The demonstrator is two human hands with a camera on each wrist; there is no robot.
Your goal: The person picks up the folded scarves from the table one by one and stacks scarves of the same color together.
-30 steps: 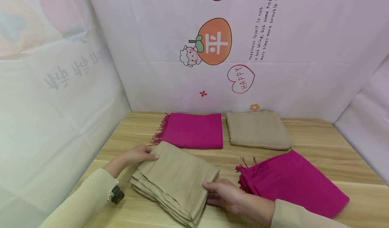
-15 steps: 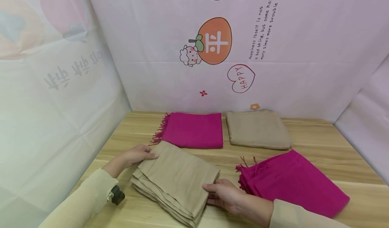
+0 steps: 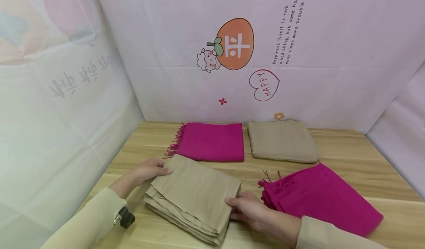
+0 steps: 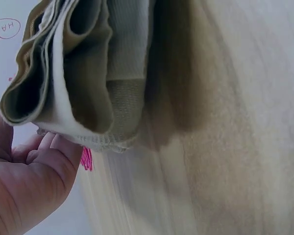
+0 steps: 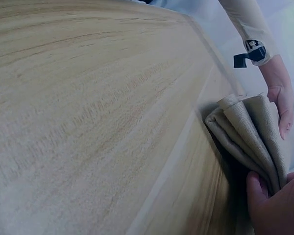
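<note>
A folded beige scarf [image 3: 199, 193] lies at an angle near the front of the table, its layers stacked and loosely fanned along the near-left side. My left hand [image 3: 151, 170] pinches its far-left corner, thumb on top. At the right corner my right hand [image 3: 250, 208] grips the edge, with the thumb above and fingers beneath. The left wrist view shows open loops of the scarf's folds [image 4: 88, 73] beside the left hand [image 4: 34, 181]. In the right wrist view, the scarf's thick folded edge [image 5: 250, 132] stands a little off the wood, held by the right hand [image 5: 279, 205].
A folded magenta scarf [image 3: 212, 142] with fringe and a folded beige cloth [image 3: 282, 142] lie side by side at the back of the wooden table [image 3: 348, 156]. Another magenta scarf [image 3: 325, 201] lies skewed at the right. White printed sheets [image 3: 166, 57] stand behind and at the sides.
The near and right edges of the beige scarf have shifted slightly right and away from me with my right hand. My left hand keeps its place and hold.
</note>
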